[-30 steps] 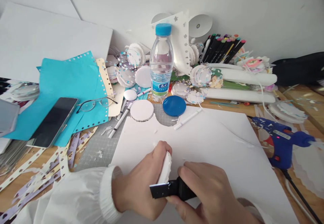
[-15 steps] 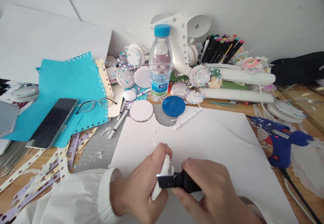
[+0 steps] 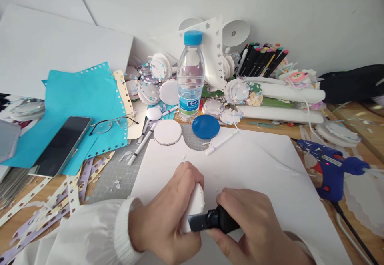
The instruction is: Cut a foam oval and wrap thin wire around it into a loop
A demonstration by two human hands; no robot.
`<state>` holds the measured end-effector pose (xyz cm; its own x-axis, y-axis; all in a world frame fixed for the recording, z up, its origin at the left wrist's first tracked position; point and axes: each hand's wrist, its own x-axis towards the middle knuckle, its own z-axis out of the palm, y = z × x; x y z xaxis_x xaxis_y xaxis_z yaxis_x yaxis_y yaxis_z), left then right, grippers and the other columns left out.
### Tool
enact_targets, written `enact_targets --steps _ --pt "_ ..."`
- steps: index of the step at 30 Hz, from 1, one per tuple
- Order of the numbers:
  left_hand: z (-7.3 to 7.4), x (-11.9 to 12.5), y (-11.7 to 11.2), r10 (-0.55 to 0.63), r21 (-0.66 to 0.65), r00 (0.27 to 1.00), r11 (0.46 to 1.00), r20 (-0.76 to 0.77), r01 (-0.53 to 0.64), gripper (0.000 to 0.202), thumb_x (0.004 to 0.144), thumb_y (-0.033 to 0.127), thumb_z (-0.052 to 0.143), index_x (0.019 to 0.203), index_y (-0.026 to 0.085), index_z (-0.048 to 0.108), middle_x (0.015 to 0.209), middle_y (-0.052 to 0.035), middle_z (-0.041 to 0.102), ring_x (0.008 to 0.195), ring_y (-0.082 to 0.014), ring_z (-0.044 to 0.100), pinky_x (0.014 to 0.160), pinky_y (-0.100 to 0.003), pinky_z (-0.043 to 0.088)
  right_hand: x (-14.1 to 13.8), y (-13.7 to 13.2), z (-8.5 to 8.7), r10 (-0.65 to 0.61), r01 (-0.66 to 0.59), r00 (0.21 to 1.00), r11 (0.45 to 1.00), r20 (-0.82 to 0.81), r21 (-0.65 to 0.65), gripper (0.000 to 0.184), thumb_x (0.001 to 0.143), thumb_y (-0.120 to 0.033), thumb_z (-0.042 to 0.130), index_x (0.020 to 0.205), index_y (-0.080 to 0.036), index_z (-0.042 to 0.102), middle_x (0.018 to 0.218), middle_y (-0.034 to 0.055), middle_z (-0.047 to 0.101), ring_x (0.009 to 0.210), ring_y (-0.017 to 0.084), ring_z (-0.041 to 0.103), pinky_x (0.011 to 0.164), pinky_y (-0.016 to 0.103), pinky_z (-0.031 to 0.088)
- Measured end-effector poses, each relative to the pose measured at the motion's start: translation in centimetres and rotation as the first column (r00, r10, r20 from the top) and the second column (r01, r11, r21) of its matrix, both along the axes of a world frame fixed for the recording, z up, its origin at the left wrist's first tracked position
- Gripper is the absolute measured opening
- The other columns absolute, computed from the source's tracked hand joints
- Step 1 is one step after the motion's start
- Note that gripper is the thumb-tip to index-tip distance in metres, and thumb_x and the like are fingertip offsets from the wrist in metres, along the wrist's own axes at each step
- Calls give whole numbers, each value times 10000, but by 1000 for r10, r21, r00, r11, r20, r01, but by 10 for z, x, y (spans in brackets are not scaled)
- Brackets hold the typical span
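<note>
My left hand (image 3: 172,213) is closed around a white foam disc (image 3: 195,202), tilted up on its side with its far edge toward the right. In my right hand (image 3: 252,221) is a black utility knife (image 3: 223,219), its dark blade (image 3: 196,222) lying against the disc's lower right edge. Both hands are over a large white foam board (image 3: 264,169) with a curved cut-out in its far edge. Beside that cut-out lie another white foam disc (image 3: 167,132) and a blue round lid (image 3: 205,126). A white marker (image 3: 222,142) rests on the board.
A water bottle (image 3: 191,77) stands behind the lid. To the right lies a blue glue gun (image 3: 330,169) with its cord. On the left are a phone (image 3: 61,145), glasses (image 3: 112,124), blue paper (image 3: 81,97) and punched paper strips (image 3: 45,213). Black markers (image 3: 264,60) stand at the back.
The foam disc in my left hand has turned so more of its flat face shows. My left hand has shifted slightly upward; the knife stays at the disc's edge.
</note>
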<state>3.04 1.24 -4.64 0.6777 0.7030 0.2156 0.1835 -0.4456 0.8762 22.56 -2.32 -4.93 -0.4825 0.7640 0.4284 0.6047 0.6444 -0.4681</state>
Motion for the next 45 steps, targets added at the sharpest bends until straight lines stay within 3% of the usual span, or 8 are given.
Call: enact_targets --steps 9,17,27,34,38,41,45 --pt "-8 1 -4 0 -9 1000 1000 29 0 513 475 80 464 927 216 264 888 -26 326 760 -180 350 611 -313 284 -6 -2 -2 -23 25 998 999 55 -22 275 961 -404 407 754 -223 405 578 -26 482 467 154 454 479 295 264" --pt "-7 1 -4 -17 -36 998 999 53 19 508 471 75 463 910 221 252 882 -23 318 745 -175 339 598 -309 265 -2 2 0 17 -17 1000 1000 6 -22 264 948 -371 411 729 -226 386 549 -39 448 434 136 404 447 290 239" --pt "-8 3 -5 -62 24 996 998 65 61 496 508 112 488 929 224 251 879 -22 312 751 -182 348 605 -313 275 -9 -2 0 21 -21 999 999 27 -29 322 978 -443 363 745 -224 403 562 -27 493 455 152 467 476 295 261" --pt "-4 -1 -5 -47 8 998 999 47 46 518 446 52 438 906 215 265 876 -27 317 763 -184 329 607 -311 260 12 8 1 -20 21 999 999 -27 44 163 897 -311 460 774 -205 447 549 -36 441 430 131 390 434 276 261" --pt "-6 0 -3 -21 26 999 999 39 20 512 446 57 443 903 211 275 875 -26 326 754 -183 329 609 -313 252 13 11 2 -8 10 1000 998 -25 59 166 898 -323 465 788 -200 457 553 -30 446 437 134 399 435 273 276" --pt "-4 0 1 -22 65 999 998 26 20 451 513 99 473 917 207 304 885 -33 352 773 -199 348 644 -340 277 8 10 1 7 -6 1000 998 -6 66 200 913 -354 453 783 -202 455 558 -20 477 441 139 429 435 277 287" --pt "1 -2 7 -14 66 1000 998 -26 16 232 739 169 480 939 200 368 909 -48 403 831 -217 377 720 -379 341 9 12 -3 -87 86 996 991 14 105 188 885 -332 503 755 -207 450 542 -27 478 434 138 443 430 275 295"
